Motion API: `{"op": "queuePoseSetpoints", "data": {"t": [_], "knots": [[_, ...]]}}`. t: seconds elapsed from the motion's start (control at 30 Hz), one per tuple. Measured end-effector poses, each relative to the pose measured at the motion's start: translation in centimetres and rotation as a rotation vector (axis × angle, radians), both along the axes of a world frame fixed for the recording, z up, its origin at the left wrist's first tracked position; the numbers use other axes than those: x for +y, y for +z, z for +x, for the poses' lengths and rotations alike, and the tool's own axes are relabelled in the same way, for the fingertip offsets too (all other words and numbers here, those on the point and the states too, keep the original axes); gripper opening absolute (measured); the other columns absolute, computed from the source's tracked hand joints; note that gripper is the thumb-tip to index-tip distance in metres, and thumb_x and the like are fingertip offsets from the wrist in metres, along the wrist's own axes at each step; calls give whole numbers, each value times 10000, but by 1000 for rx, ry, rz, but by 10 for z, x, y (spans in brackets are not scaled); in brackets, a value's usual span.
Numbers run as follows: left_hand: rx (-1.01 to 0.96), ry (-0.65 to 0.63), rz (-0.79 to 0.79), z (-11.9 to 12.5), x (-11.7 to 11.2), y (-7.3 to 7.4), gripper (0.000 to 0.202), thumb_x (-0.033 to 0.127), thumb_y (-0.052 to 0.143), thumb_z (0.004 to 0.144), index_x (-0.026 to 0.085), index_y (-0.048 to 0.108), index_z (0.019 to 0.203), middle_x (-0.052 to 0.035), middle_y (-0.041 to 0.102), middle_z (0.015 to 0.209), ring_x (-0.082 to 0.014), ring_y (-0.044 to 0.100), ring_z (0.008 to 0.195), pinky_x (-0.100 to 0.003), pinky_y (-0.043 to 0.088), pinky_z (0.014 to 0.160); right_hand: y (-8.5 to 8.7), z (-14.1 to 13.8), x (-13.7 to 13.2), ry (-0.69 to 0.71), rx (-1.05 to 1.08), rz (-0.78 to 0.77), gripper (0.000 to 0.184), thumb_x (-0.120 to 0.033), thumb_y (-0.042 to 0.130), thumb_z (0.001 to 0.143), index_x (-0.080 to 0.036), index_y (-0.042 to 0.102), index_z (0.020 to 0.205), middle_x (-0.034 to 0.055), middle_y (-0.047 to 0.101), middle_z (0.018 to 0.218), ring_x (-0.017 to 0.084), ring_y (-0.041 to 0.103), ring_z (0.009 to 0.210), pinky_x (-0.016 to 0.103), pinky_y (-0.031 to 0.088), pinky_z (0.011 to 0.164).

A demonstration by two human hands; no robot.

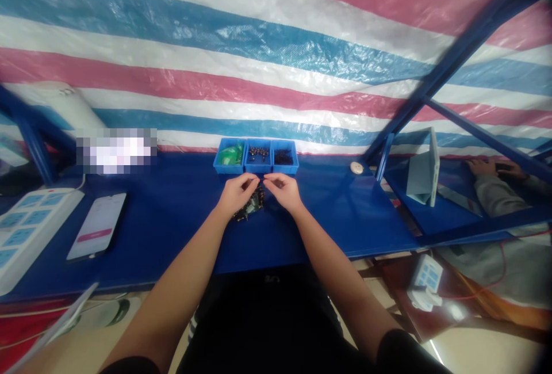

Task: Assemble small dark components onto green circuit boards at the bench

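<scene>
Before the middle blue bin (258,168), your left hand (237,194) and right hand (284,191) each have fingers pinched together, whether around anything is too small to tell; the parts pile (252,208) lies farther from the bin than your fingertips.

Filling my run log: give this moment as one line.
left hand, right hand: close together, grip unclear; small parts: on table by left hand; blue bins: beyond hands

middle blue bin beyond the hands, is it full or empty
Neither: the middle blue bin is partly filled. Some small metallic parts lie inside, with bare blue interior showing around them.
</scene>
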State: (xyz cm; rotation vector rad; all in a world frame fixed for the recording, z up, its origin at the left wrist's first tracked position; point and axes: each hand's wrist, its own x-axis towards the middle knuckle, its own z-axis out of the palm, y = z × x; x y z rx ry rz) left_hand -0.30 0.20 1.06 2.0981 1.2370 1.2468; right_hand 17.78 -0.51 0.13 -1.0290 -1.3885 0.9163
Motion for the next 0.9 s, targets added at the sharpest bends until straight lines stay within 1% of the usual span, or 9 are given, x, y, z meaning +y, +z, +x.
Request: {"op": "queuePoseSetpoints", "data": {"t": [0.1,0.23,0.3,0.43,0.53,0.6,0.67,0.77,0.9], "knots": [[23,-5,-32,0,0,-1,282,448,541,902,206,682,932,14,634,677,-120,558,586,-234,442,610,-2,1,6,-24,55,-46,296,-415,731,740,-194,739,937,51,739,832,184,688,736,321,569,732],[44,12,-32,1,0,-2,274,430,525,911,211,688,939,15,642,687,-123,562,591,-238,440,620,-9,4,29,-157,184,-129,383,-426,748,718,-141,722,972,79,740,826,198,703,725,332,585,689],[46,21,-20,1,0,-1,279,429,518,913,208,689,918,15,637,683,-123,558,592,-238,437,624,-12,7,41,-203,274,-144,458,-429,741,730,-119,692,1064,110,742,919,206,716,785,345,592,736],[26,39,13,-1,-1,1,291,431,515,913,198,688,913,12,635,685,-117,545,583,-234,431,617,-15,16,51,-125,300,-123,591,-414,689,786,-162,557,1304,128,684,1174,196,724,848,337,598,742],[39,41,14,-1,-1,2,284,423,518,914,196,688,908,13,635,687,-113,545,587,-228,426,615,-17,22,44,-154,67,-68,384,-379,584,862,-177,638,1183,85,726,1028,160,699,715,312,582,684],[51,43,14,0,-1,2,286,424,516,916,195,687,913,16,630,680,-111,546,589,-224,423,615,-18,22,37,-165,-161,28,257,-315,535,888,-191,697,1045,54,728,932,154,674,730,306,563,743],[61,54,21,0,-1,2,300,433,509,918,191,687,915,15,633,680,-111,548,590,-221,423,617,-18,20,31,-102,-415,123,251,-248,508,901,-201,711,1041,52,714,940,166,654,830,309,529,839],[71,65,33,0,-1,0,319,445,494,921,191,686,911,13,643,686,-112,551,589,-219,427,622,-18,12,28,-44,-777,170,320,-194,485,917,-184,686,1166,89,674,995,198,608,941,332,477,919],[79,80,32,0,1,-2,320,448,492,921,195,687,913,10,648,691,-117,561,597,-222,430,623,-16,7,27,-58,-1008,150,355,-160,425,944,-180,690,1179,105,642,1032,214,570,987,311,453,912]]}}
